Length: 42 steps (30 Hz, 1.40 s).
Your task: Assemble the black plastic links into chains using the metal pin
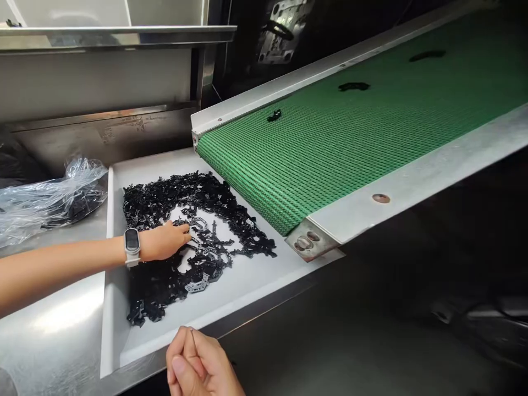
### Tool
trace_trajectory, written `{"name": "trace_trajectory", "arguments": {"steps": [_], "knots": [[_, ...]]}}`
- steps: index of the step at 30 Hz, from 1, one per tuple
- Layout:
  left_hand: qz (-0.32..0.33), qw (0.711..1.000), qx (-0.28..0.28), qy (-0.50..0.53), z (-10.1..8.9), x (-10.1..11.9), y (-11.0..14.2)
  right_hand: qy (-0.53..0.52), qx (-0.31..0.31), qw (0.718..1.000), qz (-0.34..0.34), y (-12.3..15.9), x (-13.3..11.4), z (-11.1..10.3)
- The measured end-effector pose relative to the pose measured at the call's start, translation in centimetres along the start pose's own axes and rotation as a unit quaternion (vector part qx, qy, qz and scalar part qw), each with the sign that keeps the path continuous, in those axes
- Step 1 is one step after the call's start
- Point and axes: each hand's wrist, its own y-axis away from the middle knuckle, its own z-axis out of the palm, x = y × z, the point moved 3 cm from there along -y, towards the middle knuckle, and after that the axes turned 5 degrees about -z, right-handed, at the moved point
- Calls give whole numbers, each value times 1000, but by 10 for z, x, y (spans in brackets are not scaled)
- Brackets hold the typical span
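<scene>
A white tray (256, 275) holds a loose heap of several small black plastic parts (206, 192). My left hand (165, 241), with a watch on its wrist, reaches into the heap from the left, fingers curled down onto the parts. My right hand (202, 363) hovers at the bottom, in front of the tray's near rim, thumb and fingers pinched together on a thin dark piece that I cannot make out. A green conveyor belt (350, 137) slopes down to the tray from the upper right and carries three black parts (353, 86).
A crumpled clear plastic bag (49, 198) with dark parts lies left of the tray on the steel bench (61, 330). The conveyor's metal side rail (412, 181) overhangs the tray's right end. A steel shelf (115, 36) runs along the back.
</scene>
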Motion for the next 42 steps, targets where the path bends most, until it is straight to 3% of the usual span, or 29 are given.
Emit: {"name": "trace_trajectory", "arguments": {"steps": [7, 11, 15, 19, 24, 29, 33, 39, 42], "knots": [[37, 999, -16, 33, -12, 6, 11, 8, 16, 1000, -10, 3, -1, 0], [36, 990, -6, 134, -25, -8, 12, 9, 9, 1000, -13, 3, -8, -2], [9, 964, 29, 265, -38, -24, 15, 6, 9, 1000, -16, 4, -17, -4], [-42, 914, 70, 397, -45, -29, 27, 10, 15, 999, -30, 6, -24, -8], [-120, 825, 105, 542, -44, -20, 46, 34, 71, 992, -96, 0, -39, -15], [-159, 733, 118, 651, -45, 0, 58, 58, 194, 965, -165, -32, -58, -16], [-169, 667, 125, 715, -41, 18, 61, 58, 206, 960, -179, -65, -62, -10], [-179, 629, 125, 746, -30, 29, 68, 64, 218, 955, -190, -79, -61, -14], [-184, 614, 128, 757, -29, 31, 73, 72, 186, 965, -172, -79, -61, -15]]}}
